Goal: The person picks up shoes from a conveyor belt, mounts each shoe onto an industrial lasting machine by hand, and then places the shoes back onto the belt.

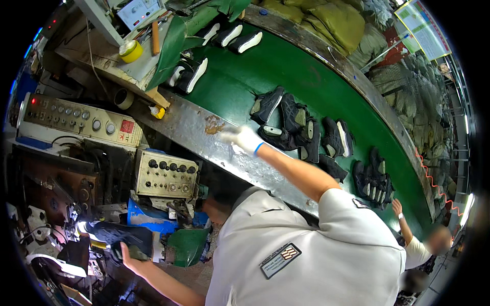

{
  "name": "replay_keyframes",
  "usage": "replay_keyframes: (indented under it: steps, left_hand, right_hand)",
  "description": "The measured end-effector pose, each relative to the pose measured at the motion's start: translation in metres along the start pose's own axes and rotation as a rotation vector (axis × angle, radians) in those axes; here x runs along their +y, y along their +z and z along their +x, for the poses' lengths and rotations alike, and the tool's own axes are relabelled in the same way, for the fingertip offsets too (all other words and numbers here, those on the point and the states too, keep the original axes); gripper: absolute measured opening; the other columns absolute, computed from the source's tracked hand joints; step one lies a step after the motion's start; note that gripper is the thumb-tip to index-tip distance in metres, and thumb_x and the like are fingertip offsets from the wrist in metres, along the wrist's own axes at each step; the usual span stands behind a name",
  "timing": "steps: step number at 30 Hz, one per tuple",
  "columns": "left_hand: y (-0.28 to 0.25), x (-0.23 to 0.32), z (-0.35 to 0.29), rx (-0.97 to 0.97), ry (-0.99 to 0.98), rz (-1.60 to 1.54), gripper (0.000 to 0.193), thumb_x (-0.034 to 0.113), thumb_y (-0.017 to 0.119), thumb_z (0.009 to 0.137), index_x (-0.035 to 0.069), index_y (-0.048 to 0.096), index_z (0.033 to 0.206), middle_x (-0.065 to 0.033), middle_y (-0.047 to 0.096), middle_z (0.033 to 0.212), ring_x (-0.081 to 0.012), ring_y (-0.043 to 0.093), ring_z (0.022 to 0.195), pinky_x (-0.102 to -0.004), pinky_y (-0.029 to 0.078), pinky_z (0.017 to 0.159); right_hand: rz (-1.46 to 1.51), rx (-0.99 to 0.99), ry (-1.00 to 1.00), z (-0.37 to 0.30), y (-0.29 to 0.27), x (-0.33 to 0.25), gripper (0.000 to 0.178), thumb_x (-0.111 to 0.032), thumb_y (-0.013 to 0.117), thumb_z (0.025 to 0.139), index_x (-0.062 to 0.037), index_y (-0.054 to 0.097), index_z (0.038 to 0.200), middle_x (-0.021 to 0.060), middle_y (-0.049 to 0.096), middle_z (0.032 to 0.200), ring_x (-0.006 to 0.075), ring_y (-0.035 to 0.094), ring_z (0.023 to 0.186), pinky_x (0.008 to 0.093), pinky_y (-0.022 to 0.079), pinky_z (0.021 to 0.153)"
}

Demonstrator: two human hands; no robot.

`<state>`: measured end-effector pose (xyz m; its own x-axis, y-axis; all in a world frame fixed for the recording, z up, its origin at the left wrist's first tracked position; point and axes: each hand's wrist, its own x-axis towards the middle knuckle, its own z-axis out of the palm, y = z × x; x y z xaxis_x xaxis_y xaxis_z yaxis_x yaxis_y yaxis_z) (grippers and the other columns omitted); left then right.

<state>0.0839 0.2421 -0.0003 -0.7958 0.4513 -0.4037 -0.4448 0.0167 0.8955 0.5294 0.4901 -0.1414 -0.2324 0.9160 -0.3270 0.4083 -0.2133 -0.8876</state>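
Note:
My left hand (pixel 133 259), at the lower left, grips a dark shoe (pixel 122 235) by its near end, thumb on top and the other fingers mostly hidden. The shoe's far end reaches into a brightly lit machine (pixel 84 250). My right hand (pixel 244 138) wears a white glove with a blue cuff edge. It is over the worn metal edge (pixel 199 133) of the green conveyor belt, fingers stretched out and somewhat blurred, with nothing seen in them. Beyond it several black shoes (pixel 293 115) lie in a loose group on the belt.
More black shoes with white soles (pixel 196 75) lie on the belt (pixel 224 76) farther back. A control box with black knobs (pixel 168 174) and a longer panel (pixel 81 118) stand at left. A yellow tape roll (pixel 131 51) sits on a bench. Another person's hand (pixel 397 206) is at the belt's right.

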Motion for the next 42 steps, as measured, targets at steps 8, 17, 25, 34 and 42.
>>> replay_keyframes:
  steps: [8, 17, 25, 34, 42]
  left_hand:
    - [0.139, -0.053, -0.155, -0.308, -0.102, 0.359, 0.048, 0.004, 0.074, 0.078, -0.009, 0.057, 0.121, -0.0155, 0.065, 0.111, -0.0235, 0.065, 0.089, -0.0382, 0.055, 0.08]
    - [0.141, -0.076, -0.076, -0.707, 0.175, 0.715, 0.045, 0.017, 0.064, 0.097, -0.008, 0.054, 0.133, -0.0225, 0.061, 0.131, -0.0258, 0.059, 0.121, -0.0341, 0.047, 0.102]
    - [0.062, -0.095, -0.021, -0.264, 0.807, 1.669, 0.036, 0.02, 0.063, 0.096, -0.008, 0.062, 0.119, -0.0271, 0.063, 0.117, -0.0443, 0.062, 0.105, -0.0471, 0.049, 0.093]
    - [0.008, -0.118, -0.037, -0.083, 0.671, 1.605, 0.021, 0.017, 0.059, 0.097, -0.001, 0.067, 0.104, -0.0166, 0.068, 0.102, -0.035, 0.066, 0.091, -0.0436, 0.052, 0.079]
    - [0.033, -0.114, -0.033, -0.083, 0.649, 1.575, 0.012, 0.008, 0.061, 0.093, -0.001, 0.067, 0.097, -0.0143, 0.068, 0.096, -0.0294, 0.067, 0.082, -0.0377, 0.054, 0.074]
  right_hand:
    - [1.125, -0.441, 0.065, -0.065, 0.096, -0.126, 0.05, -0.036, 0.071, 0.091, -0.0004, 0.061, 0.124, 0.0074, 0.068, 0.106, 0.0163, 0.067, 0.091, 0.0305, 0.054, 0.079]
    - [1.073, 0.218, 0.213, -0.037, -0.137, -0.034, 0.03, -0.023, 0.073, 0.087, -0.0007, 0.068, 0.106, 0.0096, 0.071, 0.091, 0.022, 0.069, 0.076, 0.0352, 0.057, 0.073]
    - [-0.862, 0.678, 0.415, 0.044, -0.186, 0.186, 0.09, -0.05, 0.065, 0.088, 0.0058, 0.029, 0.149, 0.0259, 0.043, 0.147, 0.038, 0.044, 0.135, 0.0495, 0.04, 0.107]
    - [-0.768, 0.802, 0.029, 0.215, -0.195, 0.14, 0.061, -0.032, 0.07, 0.083, 0.0029, 0.053, 0.131, 0.0277, 0.055, 0.13, 0.0372, 0.055, 0.121, 0.0478, 0.045, 0.099]
    - [0.054, 0.249, 0.465, 0.476, -0.01, 0.108, 0.08, -0.062, 0.075, 0.076, 0.006, 0.063, 0.116, 0.0242, 0.069, 0.103, 0.0339, 0.07, 0.093, 0.0423, 0.056, 0.075]
